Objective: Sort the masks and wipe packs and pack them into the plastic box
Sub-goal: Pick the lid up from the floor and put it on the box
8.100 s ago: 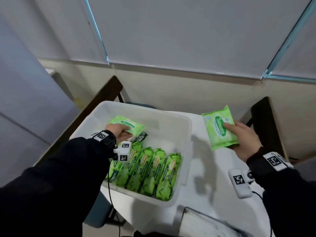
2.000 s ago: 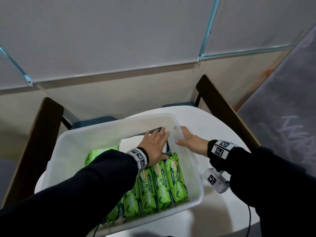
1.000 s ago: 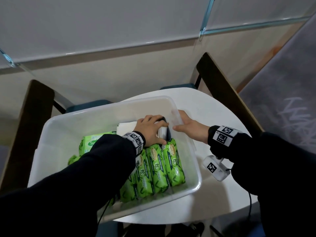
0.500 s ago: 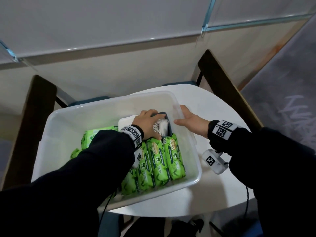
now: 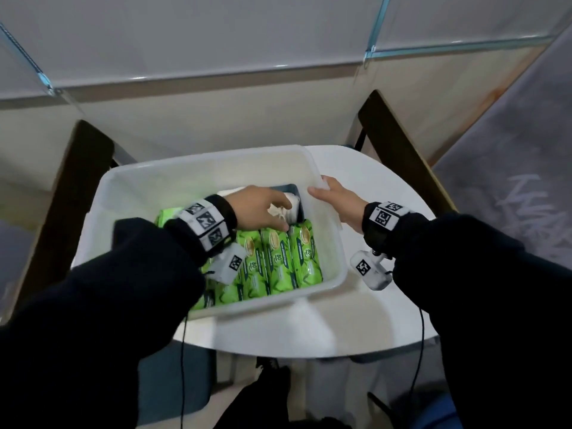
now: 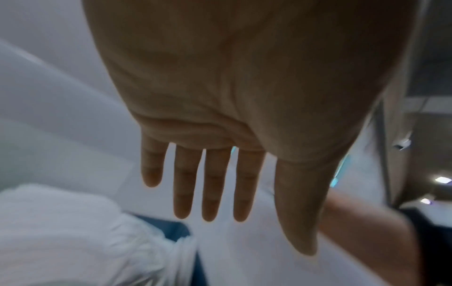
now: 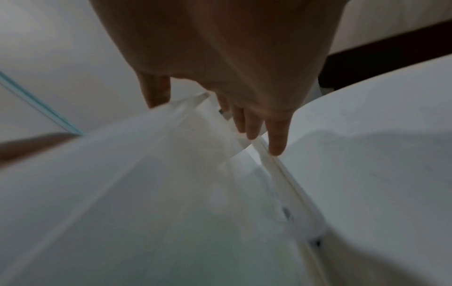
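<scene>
We see the plastic box (image 5: 328,243) on the white table (image 5: 371,305), green wipe packs (image 5: 278,258) in a row along its near wall, white masks (image 5: 286,209) by the far right corner. Left hand (image 5: 257,209) reaches over the masks from the left, palm down; the wrist view shows its fingers (image 6: 212,183) straight and spread, gripping nothing. Right hand (image 5: 337,196) clamps the box's right rim, thumb inside, fingers (image 7: 276,135) outside

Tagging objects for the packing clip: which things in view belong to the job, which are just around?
Job:
- plastic box
- green wipe packs
- white masks
- left hand, open over the masks
- right hand, gripping the box rim

Around:
- white table
- dark chairs
</scene>
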A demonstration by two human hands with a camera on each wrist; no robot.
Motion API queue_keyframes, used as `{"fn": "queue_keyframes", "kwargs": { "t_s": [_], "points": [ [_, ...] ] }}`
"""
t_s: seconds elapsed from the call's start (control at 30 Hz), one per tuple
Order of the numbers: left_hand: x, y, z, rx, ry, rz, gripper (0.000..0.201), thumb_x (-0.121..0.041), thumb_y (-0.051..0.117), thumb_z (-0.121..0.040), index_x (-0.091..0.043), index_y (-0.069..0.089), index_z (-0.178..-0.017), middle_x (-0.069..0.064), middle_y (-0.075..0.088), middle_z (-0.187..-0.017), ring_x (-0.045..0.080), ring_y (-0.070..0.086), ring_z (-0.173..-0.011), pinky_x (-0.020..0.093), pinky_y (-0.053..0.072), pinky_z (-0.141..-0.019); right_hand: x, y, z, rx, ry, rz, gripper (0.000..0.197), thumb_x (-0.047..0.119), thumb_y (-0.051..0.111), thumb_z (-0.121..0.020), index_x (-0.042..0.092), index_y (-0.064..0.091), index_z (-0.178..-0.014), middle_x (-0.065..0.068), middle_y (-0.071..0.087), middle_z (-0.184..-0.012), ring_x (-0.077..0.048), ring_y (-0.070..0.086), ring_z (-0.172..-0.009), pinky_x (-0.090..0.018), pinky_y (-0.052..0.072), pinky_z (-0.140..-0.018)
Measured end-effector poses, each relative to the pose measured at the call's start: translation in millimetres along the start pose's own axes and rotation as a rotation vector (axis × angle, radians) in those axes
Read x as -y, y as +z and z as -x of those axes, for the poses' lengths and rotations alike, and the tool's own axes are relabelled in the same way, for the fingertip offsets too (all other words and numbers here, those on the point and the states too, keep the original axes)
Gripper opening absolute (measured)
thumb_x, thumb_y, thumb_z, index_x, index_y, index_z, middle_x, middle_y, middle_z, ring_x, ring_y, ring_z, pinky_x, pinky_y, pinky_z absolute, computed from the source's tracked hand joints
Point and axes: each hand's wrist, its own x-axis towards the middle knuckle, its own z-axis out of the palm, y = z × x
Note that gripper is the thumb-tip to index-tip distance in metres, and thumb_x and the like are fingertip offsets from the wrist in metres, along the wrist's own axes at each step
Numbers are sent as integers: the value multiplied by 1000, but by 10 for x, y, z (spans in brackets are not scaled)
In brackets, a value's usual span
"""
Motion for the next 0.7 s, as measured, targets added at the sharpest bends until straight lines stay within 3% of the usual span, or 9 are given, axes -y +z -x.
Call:
{"fn": "queue_keyframes", "kwargs": {
  "t_s": [0.07,0.17,0.23,0.3,0.37,0.5,0.63,0.7],
  "points": [
    [-240,-49,391,-72,39,29,58,-52,77,-85,-28,61,-137,-6,65,-135,14,61,-119,28,46,-99,-152,62,180,-6,-21,-63,86,70,67,-75,35,41,-149,9,60,-140,-18,59,-127,-53,46,-110],
    [-623,157,955,-278,92,96,50,-53,76,-84,-28,69,-126,-8,70,-120,10,65,-106,33,51,-95,-474,140,543,-27,-70,-125,79,66,64,-81,31,43,-149,8,60,-142,-16,58,-129,-50,43,-114],
    [-876,450,1266,-445,127,130,41,-51,71,-84,-27,73,-117,-12,73,-109,6,67,-97,29,51,-90,-755,170,818,-53,-81,-134,77,64,63,-88,29,39,-153,4,54,-148,-15,51,-135,-48,38,-117],
    [-1112,821,1519,-571,132,224,25,-41,72,-87,-25,76,-106,-13,74,-95,2,67,-87,22,50,-81,-1065,191,1150,-73,-69,-129,64,58,60,-96,30,41,-151,1,52,-148,-17,49,-135,-46,41,-113],
    [-1251,1208,1693,-619,89,374,8,-29,77,-88,-23,77,-93,-13,74,-83,5,68,-78,18,49,-73,-1365,216,1448,-89,-45,-148,48,52,59,-99,28,53,-140,-2,60,-136,-19,58,-123,-42,51,-100],
    [-1277,2006,1894,-484,-51,567,10,-21,79,-88,-20,75,-78,-5,70,-68,11,63,-63,24,49,-65,-1952,262,1906,-21,58,-207,33,46,60,-100,18,71,-114,-8,74,-107,-19,69,-88,-35,54,-74],
    [-901,2862,1889,-69,-262,604,9,-20,76,-89,-13,78,-83,2,75,-75,9,66,-64,20,50,-63,-2604,480,2056,55,154,-146,27,28,68,-97,5,70,-111,-8,75,-90,-17,66,-73,-26,49,-58],
    [-570,3392,1799,102,-380,619,13,-19,73,-91,-8,76,-85,2,72,-69,10,61,-58,22,47,-56,-2945,671,2002,101,200,-93,24,26,68,-97,5,70,-109,-6,75,-86,-15,64,-68,-25,47,-55]
  ]
}}
